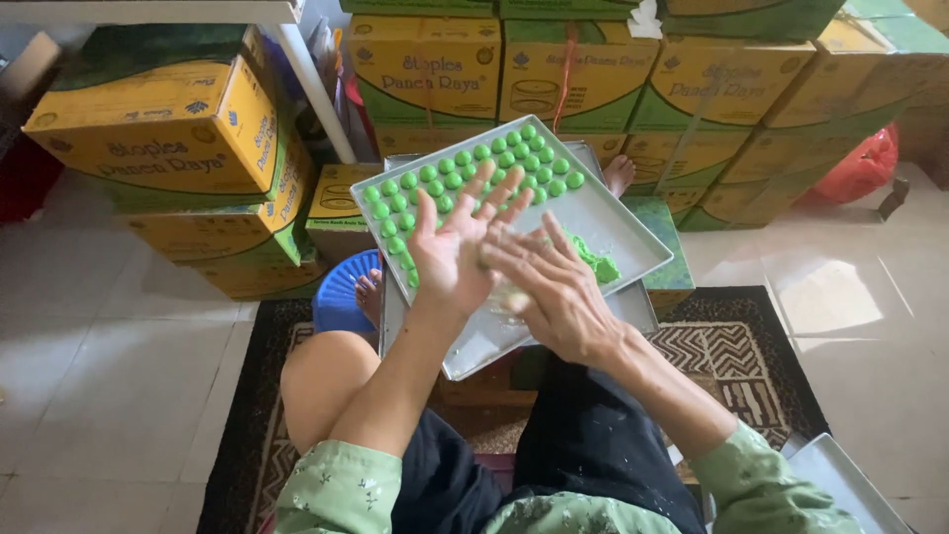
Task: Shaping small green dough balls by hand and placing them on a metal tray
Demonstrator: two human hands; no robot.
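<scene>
My left hand (457,240) is held palm up with fingers spread, and my right hand (550,289) lies flat across it, palm down. A bit of green dough seems pressed between the palms, mostly hidden. Both hands hover over a metal baking tray (615,220) that carries several rows of small green dough balls (471,170) at its far left part. A lump of green dough (599,265) rests on the tray near its right edge, close to my right hand. A second metal tray (474,346) lies beneath the first.
Yellow and green cardboard boxes (178,138) are stacked behind and to the left. A blue basket (341,292) sits beside my knee. A patterned dark rug (736,346) covers the white tiled floor. Another tray corner (850,485) shows at the lower right, a red bag (858,170) far right.
</scene>
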